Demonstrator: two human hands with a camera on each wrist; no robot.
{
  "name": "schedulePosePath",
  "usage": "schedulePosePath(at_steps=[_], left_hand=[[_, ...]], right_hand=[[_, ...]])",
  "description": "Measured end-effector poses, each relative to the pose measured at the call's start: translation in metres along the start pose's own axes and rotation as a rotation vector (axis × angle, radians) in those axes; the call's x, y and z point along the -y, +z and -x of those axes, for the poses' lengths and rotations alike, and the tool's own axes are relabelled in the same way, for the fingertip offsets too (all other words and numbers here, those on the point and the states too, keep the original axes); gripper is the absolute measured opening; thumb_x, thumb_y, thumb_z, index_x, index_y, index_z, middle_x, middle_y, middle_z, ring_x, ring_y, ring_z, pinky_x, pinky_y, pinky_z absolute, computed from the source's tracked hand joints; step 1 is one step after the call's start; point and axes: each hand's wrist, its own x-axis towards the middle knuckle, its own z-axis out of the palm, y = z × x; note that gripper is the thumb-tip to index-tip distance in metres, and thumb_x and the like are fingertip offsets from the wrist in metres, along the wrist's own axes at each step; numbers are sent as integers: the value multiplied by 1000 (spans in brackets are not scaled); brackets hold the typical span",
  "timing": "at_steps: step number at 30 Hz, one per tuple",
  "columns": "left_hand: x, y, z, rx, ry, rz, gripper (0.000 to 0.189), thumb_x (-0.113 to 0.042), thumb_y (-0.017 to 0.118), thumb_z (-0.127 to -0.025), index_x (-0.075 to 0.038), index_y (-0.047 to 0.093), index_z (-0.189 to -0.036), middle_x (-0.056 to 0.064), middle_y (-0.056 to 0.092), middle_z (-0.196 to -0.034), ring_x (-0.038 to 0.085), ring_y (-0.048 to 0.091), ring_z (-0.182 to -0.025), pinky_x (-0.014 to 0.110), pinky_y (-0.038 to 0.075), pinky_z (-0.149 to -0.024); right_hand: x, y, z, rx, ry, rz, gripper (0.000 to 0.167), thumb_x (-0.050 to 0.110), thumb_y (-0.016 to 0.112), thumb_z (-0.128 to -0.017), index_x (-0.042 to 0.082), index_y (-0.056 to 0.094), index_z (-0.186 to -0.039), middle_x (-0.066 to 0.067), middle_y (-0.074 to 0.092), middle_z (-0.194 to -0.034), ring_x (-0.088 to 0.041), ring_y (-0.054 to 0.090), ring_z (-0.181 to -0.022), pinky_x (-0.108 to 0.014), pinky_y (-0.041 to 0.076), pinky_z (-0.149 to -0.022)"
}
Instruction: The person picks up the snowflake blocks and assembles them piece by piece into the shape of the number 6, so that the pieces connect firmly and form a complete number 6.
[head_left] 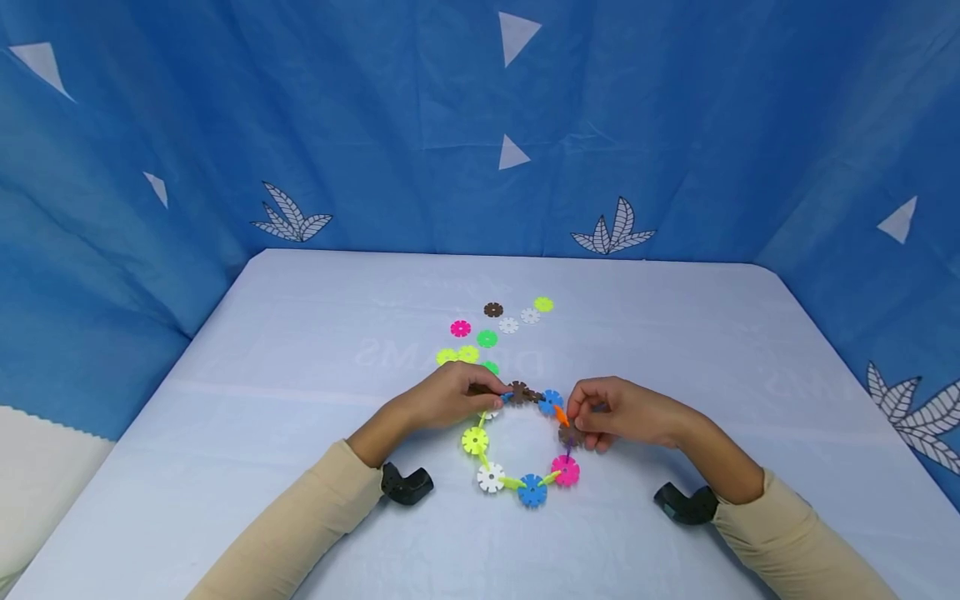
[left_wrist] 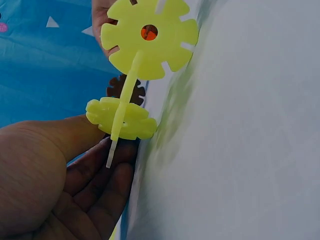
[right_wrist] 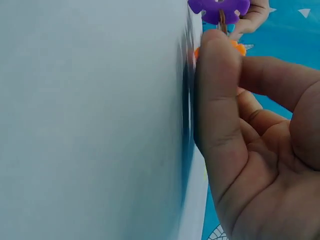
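Observation:
Notched plastic snowflake discs, slotted together into a ring, lie between my hands in the head view. My left hand [head_left: 461, 393] pinches the ring at its upper left, by a blue disc [head_left: 507, 397] seen edge-on next to a brown disc. At the ring's right side, my right hand [head_left: 618, 408] grips another brown disc [head_left: 567, 436], with an orange disc [head_left: 561, 415] and a purple disc [right_wrist: 220, 10] slotted close by. Yellow discs [left_wrist: 150, 32] of the ring stand in front of the left hand in the left wrist view. A pink disc [head_left: 566, 471] and a blue disc [head_left: 532, 491] form the near side.
Several loose discs lie beyond the ring, among them a pink disc [head_left: 461, 328], a green disc [head_left: 487, 338] and a brown disc [head_left: 492, 309]. A white cloth covers the table [head_left: 300, 333]. Behind it hangs a blue curtain [head_left: 420, 125]. Black devices [head_left: 407, 485] sit at both wrists.

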Motion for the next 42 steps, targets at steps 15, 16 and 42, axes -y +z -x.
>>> schedulePosePath(at_steps=[15,16,42], left_hand=[[-2,2,0,-2,28,4,21,-11,68,-99,-6,71,-118,-3,69,-106,9,64,-98,26,52,-88],[-2,2,0,-2,29,5,20,-11,68,-98,-6,71,-118,-3,69,-105,9,64,-97,26,52,-87],[3,7,-1,-57,14,-26,11,-16,74,-95,-11,69,-103,-7,66,-92,8,62,-85,27,53,-78]], right_hand=[[0,-8,-5,-26,51,32,11,9,62,-101,1,61,-109,-15,63,-91,-27,65,-77,-36,58,-70],[1,-11,-6,-39,53,62,12,10,62,-101,2,61,-109,-15,63,-90,-27,64,-77,-36,57,-69],[35,-57,-112,-223,-52,782,24,6,66,-98,8,60,-121,-12,60,-100,-27,54,-91,-43,47,-82]])
